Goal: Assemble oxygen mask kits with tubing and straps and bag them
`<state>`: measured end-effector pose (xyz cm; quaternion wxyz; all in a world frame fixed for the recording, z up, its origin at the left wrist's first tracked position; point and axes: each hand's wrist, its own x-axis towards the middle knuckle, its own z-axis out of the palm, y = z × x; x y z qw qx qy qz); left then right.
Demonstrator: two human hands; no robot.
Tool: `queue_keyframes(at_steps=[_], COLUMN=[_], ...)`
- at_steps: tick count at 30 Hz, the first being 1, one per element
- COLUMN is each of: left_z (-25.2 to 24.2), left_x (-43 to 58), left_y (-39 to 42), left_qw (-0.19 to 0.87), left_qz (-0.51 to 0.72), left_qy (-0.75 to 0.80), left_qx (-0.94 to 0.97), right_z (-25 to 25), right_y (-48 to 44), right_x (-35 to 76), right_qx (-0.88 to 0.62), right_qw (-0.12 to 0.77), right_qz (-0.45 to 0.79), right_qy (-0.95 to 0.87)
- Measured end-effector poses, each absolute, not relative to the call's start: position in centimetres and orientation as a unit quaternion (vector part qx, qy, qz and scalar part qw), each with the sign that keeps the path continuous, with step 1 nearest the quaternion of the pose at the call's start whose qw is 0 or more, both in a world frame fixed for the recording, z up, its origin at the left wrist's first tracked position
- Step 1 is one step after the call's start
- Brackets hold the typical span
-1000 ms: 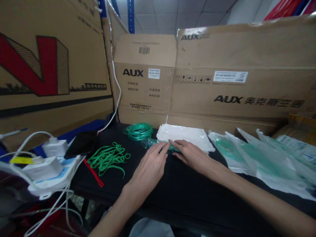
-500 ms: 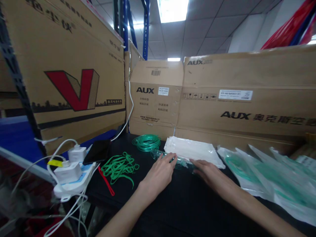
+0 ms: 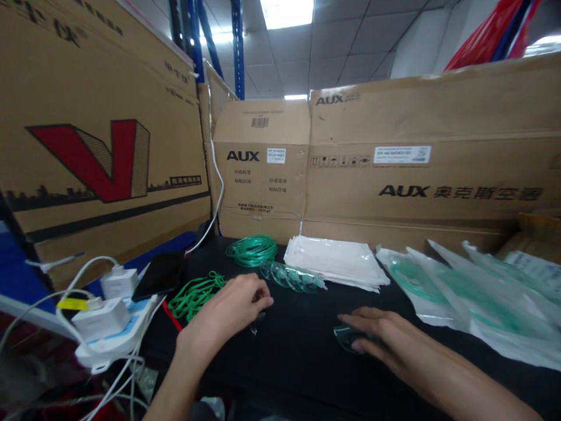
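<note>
My left hand (image 3: 239, 304) is closed, its fingers curled, low over the black tabletop beside a tangle of green elastic straps (image 3: 193, 295). A small shiny clear piece (image 3: 258, 323) shows just under its fingers; what it is stays unclear. My right hand (image 3: 372, 330) holds a clear green plastic mask (image 3: 344, 338) between thumb and fingers, much of it hidden by the hand. Several more clear green masks (image 3: 291, 276) lie nested in a row behind, with a coil of green tubing (image 3: 252, 251) at their left and a stack of white pouches (image 3: 335, 261) at their right.
Filled clear pouches with green contents (image 3: 464, 298) overlap along the right side. At the left are a black phone (image 3: 160, 275), a power strip with white chargers (image 3: 103, 318) and loose cables. Cardboard boxes (image 3: 416, 134) wall in the back.
Both hands have come away from the row of masks. My left hand moved left toward the straps; my right hand drew nearer, now with a mask in it. The view turned slightly right.
</note>
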<state>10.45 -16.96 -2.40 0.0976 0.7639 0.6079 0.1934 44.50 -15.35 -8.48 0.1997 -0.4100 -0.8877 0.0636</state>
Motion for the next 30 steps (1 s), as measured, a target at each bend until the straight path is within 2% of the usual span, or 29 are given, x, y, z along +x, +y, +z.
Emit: queue_keyframes(at_steps=[9,17,22,30], left_z=[-4.2,-4.1,-3.5,-3.2], left_x=[9.8,10.1,12.6,13.7], left_y=[-15.7,-14.7,-14.8,-16.0], left_qw=[0.161,0.154,0.145,0.186], left_qz=[0.13,0.119,0.139,0.173], left_qy=[0.621,0.602,0.578,0.527], left_qx=[0.756,0.775,0.791,0.811], right_z=[-8.0,-9.4,-10.1,-9.7], right_y=[-16.4,-15.8,-15.8,-15.5], right_x=[41.9,43.4,43.2,43.8], right_qx=[-0.406,-0.383,-0.42,-0.428], right_qw=[0.217,0.236,0.256,0.218], right_qz=[0.103,0.122,0.094,0.133], right_qy=[-0.882,-0.885,-0.866,-0.867])
